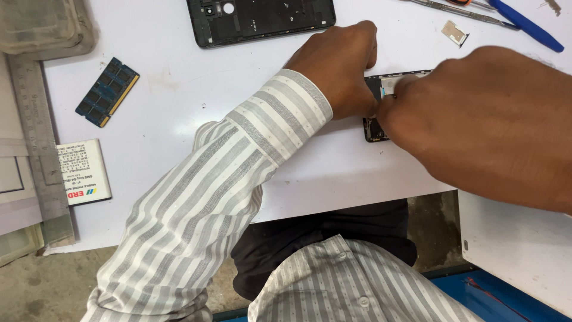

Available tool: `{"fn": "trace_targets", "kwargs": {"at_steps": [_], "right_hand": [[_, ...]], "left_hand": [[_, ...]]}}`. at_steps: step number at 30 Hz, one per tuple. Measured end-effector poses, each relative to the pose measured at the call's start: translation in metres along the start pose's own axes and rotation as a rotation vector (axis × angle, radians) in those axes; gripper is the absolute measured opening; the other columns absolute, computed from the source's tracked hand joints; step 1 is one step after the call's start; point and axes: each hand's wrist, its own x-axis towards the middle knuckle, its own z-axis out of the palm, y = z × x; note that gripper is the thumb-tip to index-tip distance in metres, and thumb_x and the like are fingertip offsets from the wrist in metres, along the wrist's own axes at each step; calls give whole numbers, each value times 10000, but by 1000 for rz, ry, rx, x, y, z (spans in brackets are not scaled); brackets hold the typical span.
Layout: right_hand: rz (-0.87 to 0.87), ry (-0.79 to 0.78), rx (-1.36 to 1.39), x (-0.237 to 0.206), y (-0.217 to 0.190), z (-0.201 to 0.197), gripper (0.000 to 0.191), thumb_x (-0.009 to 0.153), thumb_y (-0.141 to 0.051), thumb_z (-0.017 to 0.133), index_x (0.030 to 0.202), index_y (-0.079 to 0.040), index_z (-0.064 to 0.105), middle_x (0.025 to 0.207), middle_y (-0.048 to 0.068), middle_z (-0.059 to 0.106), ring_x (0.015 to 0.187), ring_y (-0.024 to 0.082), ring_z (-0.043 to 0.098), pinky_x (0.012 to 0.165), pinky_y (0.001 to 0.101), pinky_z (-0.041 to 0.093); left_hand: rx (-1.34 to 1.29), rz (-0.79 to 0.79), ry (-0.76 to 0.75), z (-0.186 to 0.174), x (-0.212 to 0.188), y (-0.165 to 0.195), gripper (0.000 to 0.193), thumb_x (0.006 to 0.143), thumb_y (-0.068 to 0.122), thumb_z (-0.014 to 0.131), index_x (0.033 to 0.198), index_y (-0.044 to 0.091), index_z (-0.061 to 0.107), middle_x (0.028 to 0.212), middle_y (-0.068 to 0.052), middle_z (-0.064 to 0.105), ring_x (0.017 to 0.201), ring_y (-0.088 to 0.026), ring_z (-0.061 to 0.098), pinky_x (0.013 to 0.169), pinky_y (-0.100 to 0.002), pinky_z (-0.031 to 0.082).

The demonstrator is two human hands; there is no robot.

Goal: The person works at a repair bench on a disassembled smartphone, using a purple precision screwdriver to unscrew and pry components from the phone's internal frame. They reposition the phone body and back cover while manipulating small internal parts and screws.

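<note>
- Opened phone: mostly hidden under both hands; only its dark left end and a strip of top edge show. Inner parts too small to make out.
- Right hand: close to the camera, blurred, wrist cut off at the frame's right edge. Knuckles up, back of hand toward the lens, fingertips curled down onto the phone's left end. Fingers bunched together; whether they pinch anything can't be told, tips hidden.
- Left hand: comes in from lower left, forearm in a grey-and-white striped sleeve. Palm down, fingers closed together, pressing on the table and on the phone's left edge. No visible grasp round anything.
- Phone vs. hands: lies flat on the white table, just right of the left hand, directly under the right hand's fingertips; both hands touch it.
- Phone back cover: dark, just beyond the left hand, top cut off.
- Memory module: blue-green, well left of the left hand.
- Steel ruler: far left, partly cut off.
- Blue-handled tool: beyond the right hand.
- Small metal tray: near that tool.
</note>
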Motion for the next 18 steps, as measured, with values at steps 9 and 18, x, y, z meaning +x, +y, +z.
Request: {"fn": "trace_targets", "kwargs": {"at_steps": [9, 18], "right_hand": [[-25, -54, -26, -6, -7, -18, 378, 869, -66, 619, 1245, -40, 589, 1021, 69, 625, 791, 173, 732, 577, 294, 582], [-100, -39, -7, -10, -5, -15, 170, 820, -131, 646, 974, -62, 654, 945, 88, 658, 862, 219, 702, 694, 350, 581]], "left_hand": [[4, -11, -12, -1, 0, 0, 566, 516, 256, 944, 924, 96, 586, 846, -102, 711, 811, -275, 724, 744, -391, 581], [-30, 47, 22, 3, 1, -4, 537, 519, 236, 928, 909, 85, 591, 845, -116, 713, 811, -301, 723, 735, -401, 574]]}}
